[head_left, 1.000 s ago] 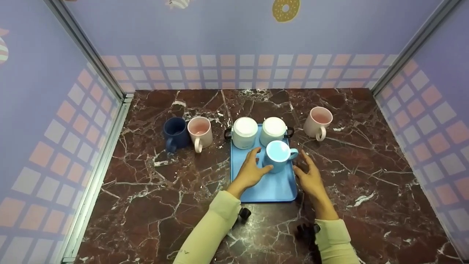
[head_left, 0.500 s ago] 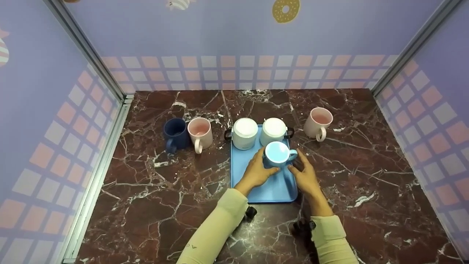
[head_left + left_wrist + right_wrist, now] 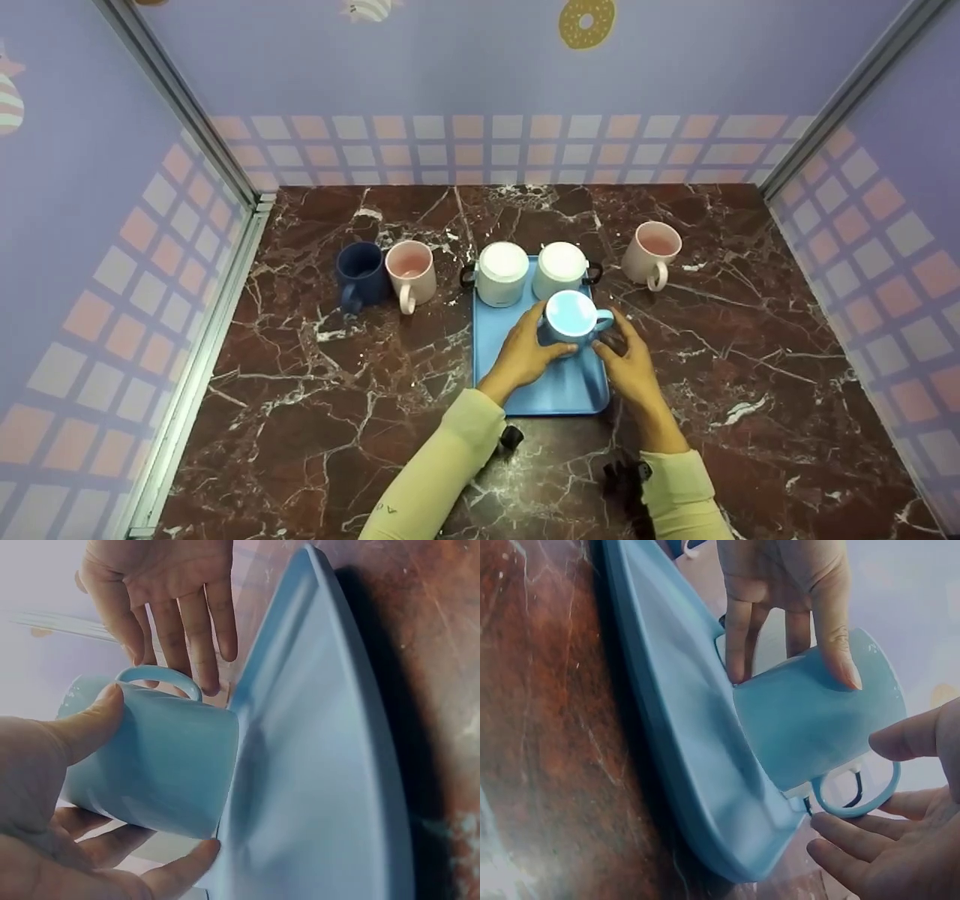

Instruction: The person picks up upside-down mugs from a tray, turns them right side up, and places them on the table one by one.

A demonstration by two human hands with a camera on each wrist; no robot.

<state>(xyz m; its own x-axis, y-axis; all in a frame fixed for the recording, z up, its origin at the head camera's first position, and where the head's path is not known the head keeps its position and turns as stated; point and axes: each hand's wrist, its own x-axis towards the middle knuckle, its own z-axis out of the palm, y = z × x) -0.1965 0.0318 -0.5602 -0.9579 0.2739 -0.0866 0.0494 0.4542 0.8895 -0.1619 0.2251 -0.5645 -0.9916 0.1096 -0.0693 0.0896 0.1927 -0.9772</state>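
Observation:
A light blue mug (image 3: 571, 316) stands over the light blue tray (image 3: 495, 379), its flat, glossy end facing up and its handle pointing right. My left hand (image 3: 519, 355) grips its side, thumb in front and fingers behind, as the left wrist view shows. Around the handle side is my right hand (image 3: 634, 369), its fingers extended and loosely bent. In the right wrist view those fingers (image 3: 855, 844) lie right by the handle (image 3: 862, 799), not curled round it. Two white mugs with black handles, one on the left (image 3: 502, 274) and one on the right (image 3: 560, 270), stand bottom up at the tray's far end.
Left of the tray, a dark blue mug (image 3: 361, 274) and a pink mug (image 3: 411, 274) stand upright side by side. Another pink mug (image 3: 652, 251) stands right of the tray. Patterned panels (image 3: 480, 75) enclose the marble tabletop (image 3: 315, 420) at the back and sides.
My left hand has moved right and taken hold of the light blue mug. My right hand has drawn in closer to its handle. The other mugs stay in place.

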